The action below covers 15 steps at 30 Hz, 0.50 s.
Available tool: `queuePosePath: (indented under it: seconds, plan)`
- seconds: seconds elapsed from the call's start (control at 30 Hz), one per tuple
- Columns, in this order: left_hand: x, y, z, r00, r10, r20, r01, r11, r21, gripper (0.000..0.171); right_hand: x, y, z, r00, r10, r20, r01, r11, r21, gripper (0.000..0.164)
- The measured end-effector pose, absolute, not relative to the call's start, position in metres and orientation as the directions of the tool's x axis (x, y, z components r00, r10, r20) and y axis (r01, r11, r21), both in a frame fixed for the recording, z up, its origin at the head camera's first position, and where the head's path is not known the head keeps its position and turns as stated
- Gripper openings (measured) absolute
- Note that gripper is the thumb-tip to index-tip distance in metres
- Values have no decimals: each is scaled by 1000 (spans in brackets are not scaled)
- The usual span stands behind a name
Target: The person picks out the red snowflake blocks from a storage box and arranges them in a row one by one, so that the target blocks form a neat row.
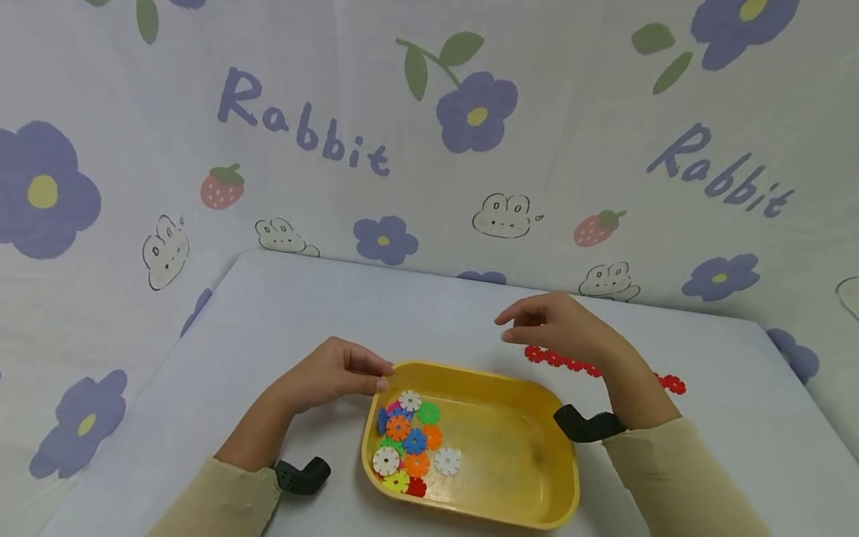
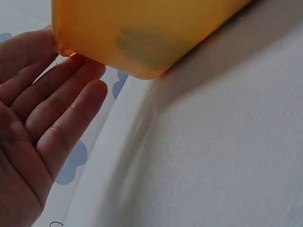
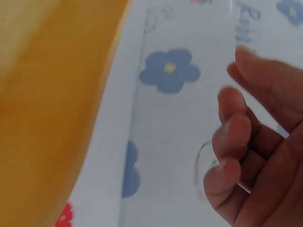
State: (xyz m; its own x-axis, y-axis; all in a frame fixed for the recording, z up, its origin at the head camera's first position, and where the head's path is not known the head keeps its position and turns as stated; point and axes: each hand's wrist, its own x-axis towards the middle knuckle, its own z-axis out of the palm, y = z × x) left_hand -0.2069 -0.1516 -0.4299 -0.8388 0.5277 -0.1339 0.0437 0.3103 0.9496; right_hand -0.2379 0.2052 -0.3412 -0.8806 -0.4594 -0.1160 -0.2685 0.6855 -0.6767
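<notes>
At its far left corner, the yellow tray (image 1: 483,380) is pinched by my left hand (image 1: 329,379), thumb and index finger on the rim. The left wrist view shows the other fingers of that hand (image 2: 52,104) extended below the tray's edge (image 2: 142,38). Flower-shaped plastic discs (image 1: 398,427) in several colours lie heaped at the tray's left end, and a white disc (image 1: 447,461) lies a little apart. My right hand (image 1: 560,326) is raised beyond the tray, fingers loosely bent and holding nothing. Behind it runs a row of red discs (image 1: 554,358), partly hidden by the wrist.
The white table (image 1: 295,313) ends at a patterned cloth (image 1: 416,186) with rabbits, flowers and strawberries. Bare tray floor (image 1: 503,440) takes up the right part. Black wrist devices (image 1: 303,475) sit on both forearms, the right one over the tray's right rim.
</notes>
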Motion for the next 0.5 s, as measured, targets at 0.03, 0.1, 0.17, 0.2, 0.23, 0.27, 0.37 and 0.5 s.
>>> queuePosePath:
  seconds: [0.03, 0.1, 0.17, 0.2, 0.23, 0.27, 0.37, 0.5]
  plan:
    - [-207, -152, -430, -839, 527, -136, 42, 312, 949, 31, -235, 197, -338, -851, -511, -121, -303, 666, -682, 20]
    - [-208, -152, -430, -840, 524, -141, 38, 316, 948, 31, -230, 181, -334, -781, -605, -152, -364, 640, -677, 18]
    - [-208, -151, -430, -840, 524, -142, 36, 314, 949, 31, -225, 164, -334, -703, -687, -183, -423, 612, -668, 19]
    - [-208, -151, -429, -839, 526, -141, 36, 312, 950, 31, -222, 155, -335, -663, -720, -205, -444, 598, -667, 19]
    - [-208, -151, -429, -839, 526, -139, 36, 309, 950, 31, -220, 146, -339, -619, -751, -231, -461, 585, -667, 19]
    - [-208, -151, -429, -838, 528, -136, 39, 307, 951, 31, -218, 136, -343, -576, -774, -265, -465, 576, -672, 19]
    - [-208, -151, -429, -837, 530, -132, 39, 298, 954, 31, -210, 111, -359, -433, -822, -368, -465, 554, -690, 21]
    - [-208, -151, -429, -840, 526, -134, 39, 304, 952, 30, -201, 85, -379, -275, -812, -515, -480, 580, -658, 28]
